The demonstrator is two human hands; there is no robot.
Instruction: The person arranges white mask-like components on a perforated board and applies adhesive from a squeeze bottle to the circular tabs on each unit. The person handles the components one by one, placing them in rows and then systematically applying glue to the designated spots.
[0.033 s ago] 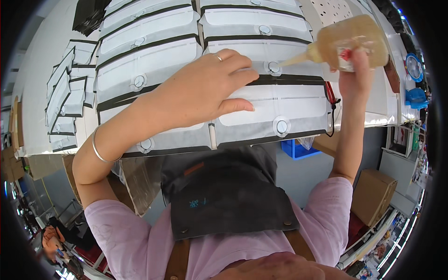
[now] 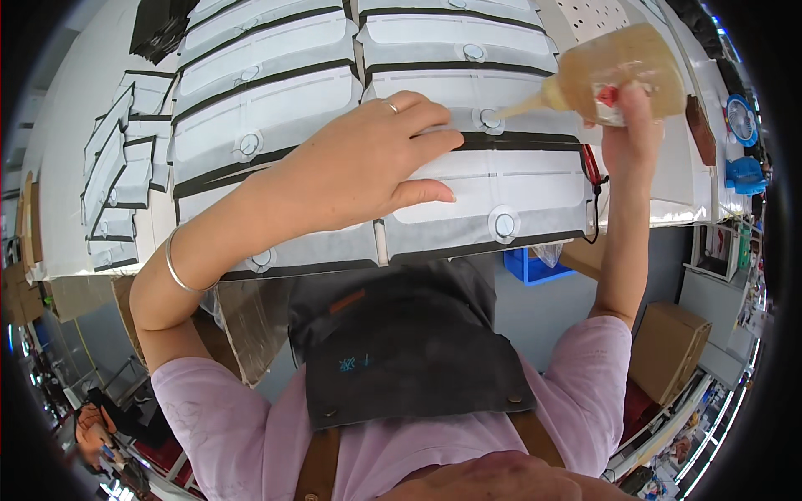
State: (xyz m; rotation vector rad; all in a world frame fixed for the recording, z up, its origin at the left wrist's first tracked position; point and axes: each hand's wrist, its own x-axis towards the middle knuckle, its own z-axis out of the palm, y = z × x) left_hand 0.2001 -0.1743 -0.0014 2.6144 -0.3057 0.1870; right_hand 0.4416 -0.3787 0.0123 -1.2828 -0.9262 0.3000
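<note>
My right hand (image 2: 637, 125) grips a clear squeeze bottle (image 2: 647, 63) of yellowish liquid, tilted on its side with its long nozzle pointing left. The nozzle tip is at a small round disc (image 2: 490, 119) on a white-and-grey panel with black edges; whether it touches, I cannot tell. Beside that disc, my left hand (image 2: 388, 159) lies over the panels with fingers stretched out and nothing held. The nearest panel (image 2: 535, 188) on the right has a similar disc (image 2: 505, 225) at its lower edge. My left hand and forearm hide parts of the panels beneath.
More panels (image 2: 267, 92) lie in two overlapping columns. Smaller panels (image 2: 104, 167) overlap at the left, below a black stack (image 2: 160, 29). A red-handled tool (image 2: 592, 165) lies by the right column. Beneath the table are a blue bin (image 2: 535, 269) and a cardboard box (image 2: 668, 351).
The squeeze bottle and my right hand have shifted slightly left, with the nozzle tip moving onto the disc. My left hand has barely moved.
</note>
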